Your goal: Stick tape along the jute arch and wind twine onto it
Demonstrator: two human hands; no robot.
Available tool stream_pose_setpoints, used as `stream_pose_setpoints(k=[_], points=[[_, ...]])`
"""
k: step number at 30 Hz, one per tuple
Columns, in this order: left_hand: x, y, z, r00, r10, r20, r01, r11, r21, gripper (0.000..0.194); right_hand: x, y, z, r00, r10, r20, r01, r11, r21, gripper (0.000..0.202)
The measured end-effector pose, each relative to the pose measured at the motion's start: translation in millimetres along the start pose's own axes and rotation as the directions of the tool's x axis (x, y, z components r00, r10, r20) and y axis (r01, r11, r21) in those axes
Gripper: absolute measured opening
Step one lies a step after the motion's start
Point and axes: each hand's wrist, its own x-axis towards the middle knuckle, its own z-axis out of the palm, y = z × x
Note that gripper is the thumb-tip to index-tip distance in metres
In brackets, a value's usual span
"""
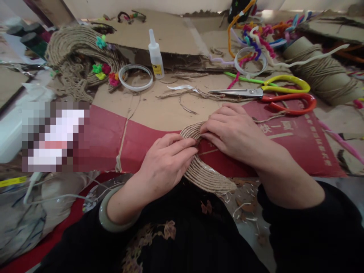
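Observation:
A curved band of tan twine rows [212, 176] lies at the front edge of the red cardboard [139, 146], its lower end reaching past that edge. My left hand [167, 161] is closed on the middle of the band, fingertips pressed together on the rows. On the upper part of the band, my right hand [231, 132] pinches the twine near its inner edge. The two hands' fingertips nearly meet, and they hide part of the rows. A loose twine strand [273, 116] runs off to the right behind my right hand.
Scissors with yellow and red handles [253, 92] lie beyond my right hand. Behind are a glue bottle [156, 57], tape rings [135, 88], a twine spool [321, 70] and colourful pipe cleaners [258, 40]. A larger twine piece [74, 45] rests at the back left.

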Motion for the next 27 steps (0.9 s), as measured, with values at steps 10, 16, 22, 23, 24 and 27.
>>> stream_pose_setpoints(k=[10,16,22,23,24,27], points=[[1,1,-2.0,0.999,-0.018,0.03,0.018,1.0,-0.008,0.02,3,-1,-2,0.994,0.083,0.074,-0.082,0.997,-0.008,0.021],[2,-1,-0.8,1.0,0.002,0.017,-0.001,1.0,-0.008,0.019,6,-5,-4,0.978,0.15,0.143,-0.151,0.988,-0.001,0.021],[4,-4,-1.3,0.999,0.035,-0.004,-0.035,0.999,-0.03,0.017,6,6,0,0.97,0.217,0.11,-0.226,0.971,0.081,0.014],[4,-4,-1.2,0.999,0.044,-0.006,-0.044,0.998,-0.034,0.017,6,9,0,0.966,0.238,0.106,-0.247,0.965,0.088,0.015],[4,-5,-0.9,0.999,0.052,-0.007,-0.052,0.998,-0.037,0.018,6,13,0,0.962,0.25,0.11,-0.261,0.96,0.099,0.016],[5,-6,0.5,0.998,0.067,-0.013,-0.068,0.997,-0.039,0.018,6,22,-1,0.962,0.224,0.157,-0.249,0.953,0.169,0.019]])
